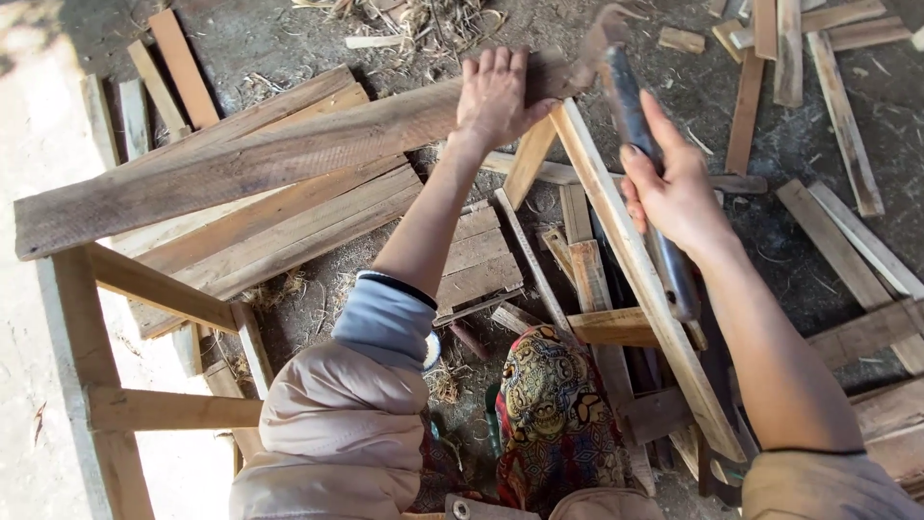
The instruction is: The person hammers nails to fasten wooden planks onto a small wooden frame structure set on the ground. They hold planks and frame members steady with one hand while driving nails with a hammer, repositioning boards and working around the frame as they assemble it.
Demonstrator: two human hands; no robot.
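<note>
Wooden plank (241,159) end under left hand (496,96).

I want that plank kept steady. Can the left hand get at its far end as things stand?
Yes, it looks so: the left hand already lies flat on the plank near that end, nothing between them.

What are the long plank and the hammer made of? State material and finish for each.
Long plank: bare, rough-sawn wood, with visible grain and no paint. Hammer in the right hand: dark handle with a dull sheen, maybe metal or coated; its head is blurred, likely rusty steel.
</note>
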